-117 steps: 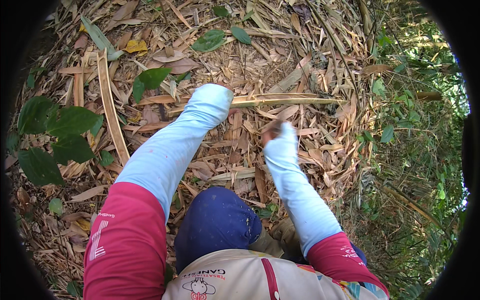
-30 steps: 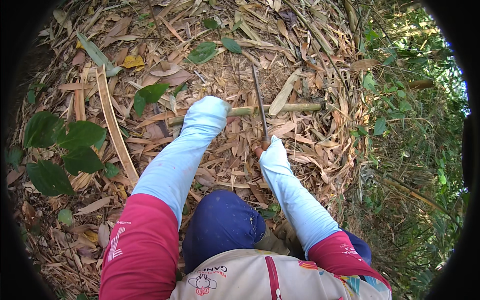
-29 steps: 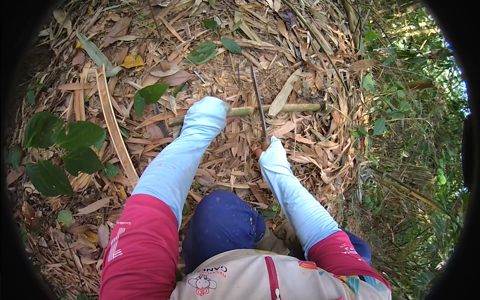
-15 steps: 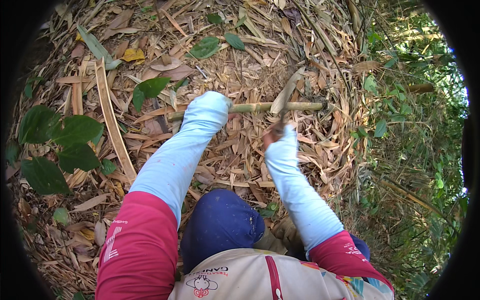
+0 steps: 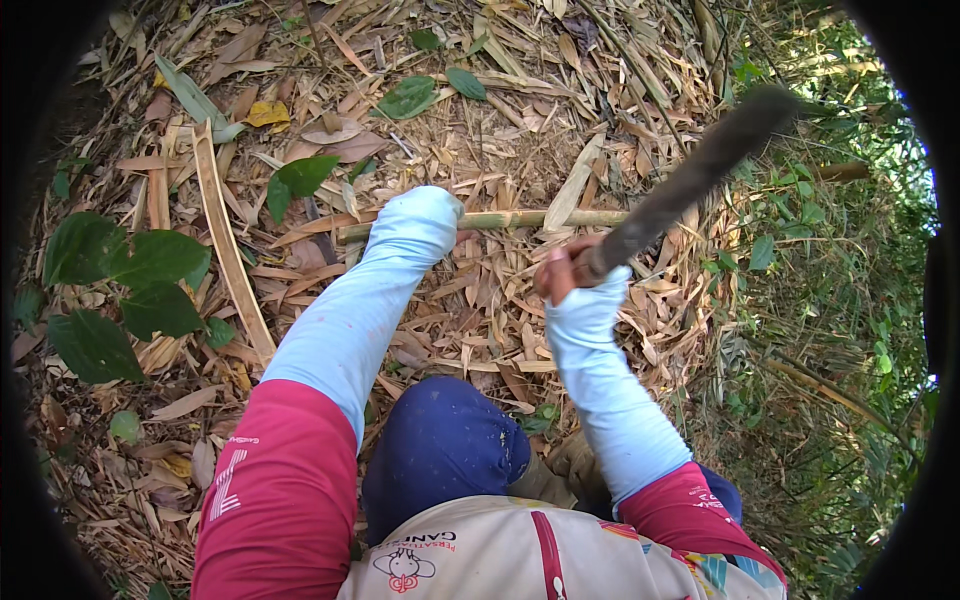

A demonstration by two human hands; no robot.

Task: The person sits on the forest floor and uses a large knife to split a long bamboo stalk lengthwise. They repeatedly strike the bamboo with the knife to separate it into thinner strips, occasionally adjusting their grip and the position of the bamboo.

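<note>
A slender yellowish-green bamboo stick (image 5: pixel 510 219) lies crosswise over the leaf litter. My left hand (image 5: pixel 425 215), covered by a light blue sleeve, is closed around the stick toward its left end. Most of its fingers are hidden beneath the sleeve. In my right hand (image 5: pixel 568 266) is the handle of a machete, the fingers wrapped round it. The dark machete blade (image 5: pixel 700 175) slants up and to the right, apart from the stick, covering part of the stick's right end and slightly blurred.
A long split bamboo strip (image 5: pixel 228 245) lies at the left beside a plant with broad green leaves (image 5: pixel 155 260). Dry leaves and wood shavings (image 5: pixel 480 310) cover the ground. Dense green undergrowth (image 5: pixel 820 300) stands on the right. My blue-clad knee (image 5: pixel 440 450) is close below the hands.
My right hand has moved slightly right, and the machete blade has swung up and rightward off the stick. My left hand has stayed on the stick.
</note>
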